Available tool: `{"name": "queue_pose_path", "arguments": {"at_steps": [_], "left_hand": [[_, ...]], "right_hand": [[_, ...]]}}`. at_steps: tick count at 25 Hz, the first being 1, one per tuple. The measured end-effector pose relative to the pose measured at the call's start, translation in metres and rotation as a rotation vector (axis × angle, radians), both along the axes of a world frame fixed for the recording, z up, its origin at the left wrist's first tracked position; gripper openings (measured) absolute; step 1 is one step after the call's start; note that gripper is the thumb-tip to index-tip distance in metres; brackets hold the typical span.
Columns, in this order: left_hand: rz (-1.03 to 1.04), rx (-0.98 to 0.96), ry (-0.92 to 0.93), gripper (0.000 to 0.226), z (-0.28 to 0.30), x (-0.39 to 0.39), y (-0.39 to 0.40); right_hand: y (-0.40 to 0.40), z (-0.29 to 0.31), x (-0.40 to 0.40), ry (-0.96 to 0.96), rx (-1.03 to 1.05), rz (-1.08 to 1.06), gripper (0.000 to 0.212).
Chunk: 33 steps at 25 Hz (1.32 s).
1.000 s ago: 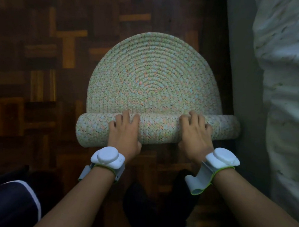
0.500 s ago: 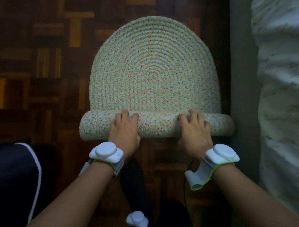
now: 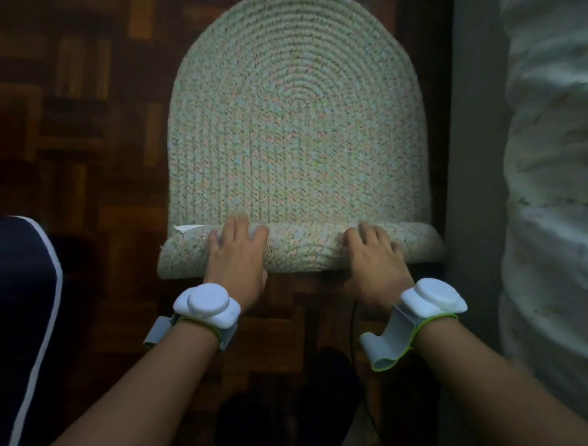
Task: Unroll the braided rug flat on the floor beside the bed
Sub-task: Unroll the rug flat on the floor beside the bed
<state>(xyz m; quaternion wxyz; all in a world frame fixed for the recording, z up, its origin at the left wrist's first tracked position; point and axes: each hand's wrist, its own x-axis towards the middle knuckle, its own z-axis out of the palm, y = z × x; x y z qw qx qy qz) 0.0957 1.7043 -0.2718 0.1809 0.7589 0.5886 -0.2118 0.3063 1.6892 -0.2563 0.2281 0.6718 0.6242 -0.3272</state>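
A pale braided rug (image 3: 296, 128) with flecks of green and pink lies on the dark parquet floor, its rounded far end spread flat. Its near end is still a thin roll (image 3: 305, 250) running across the frame. My left hand (image 3: 237, 257) rests palm down on the left part of the roll, fingers spread over its top. My right hand (image 3: 375, 260) presses the right part the same way. A small white tag (image 3: 188, 227) shows at the roll's left side. Both wrists carry white sensor bands.
The bed (image 3: 553, 200) with a pale patterned cover and grey side panel (image 3: 475, 129) runs along the right, close to the rug's right edge. A dark blue cushion with white piping (image 3: 16, 312) sits at the left. A thin black cable (image 3: 354, 343) lies on the floor near me.
The roll has come toward me and grown thinner, and more of the rug lies flat beyond it. Both hands stayed on the roll. A white tag has appeared at its left.
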Motion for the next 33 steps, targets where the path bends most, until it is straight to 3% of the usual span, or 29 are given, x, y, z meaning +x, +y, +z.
{"name": "queue_pose_path", "arguments": {"at_steps": [5,11,15,18,21,23,25,28,33], "left_hand": [[0.011,0.008,0.009,0.074,-0.008,-0.013,-0.028],[0.067,-0.065,-0.151,0.046,-0.012,-0.035,-0.077],[0.107,-0.066,-0.184,0.057,-0.013,-0.043,-0.100],[0.160,-0.136,-0.254,0.044,-0.008,-0.044,-0.114],[0.225,-0.184,-0.351,0.036,-0.003,-0.045,-0.128],[0.243,-0.162,-0.333,0.049,0.002,-0.046,-0.140],[0.198,-0.124,-0.274,0.054,0.001,-0.049,-0.147],[0.200,-0.103,-0.224,0.046,0.001,-0.054,-0.152],[0.236,-0.180,-0.144,0.030,0.007,-0.048,-0.166]], "right_hand": [[-0.031,-0.001,-0.010,-0.036,0.056,-0.032,0.089],[-0.080,-0.007,-0.029,-0.051,-0.007,-0.085,0.085],[-0.092,-0.013,-0.030,-0.079,0.094,-0.116,0.084],[-0.100,-0.016,-0.031,-0.121,0.074,-0.072,0.066],[-0.116,-0.018,-0.028,-0.093,-0.009,-0.109,0.069],[-0.127,-0.013,-0.023,-0.081,-0.024,-0.107,0.073],[-0.133,-0.009,-0.022,-0.071,-0.044,-0.071,0.064],[-0.138,-0.005,-0.026,-0.018,-0.087,-0.093,0.049],[-0.153,0.004,-0.030,0.070,-0.157,-0.055,0.049]]}}
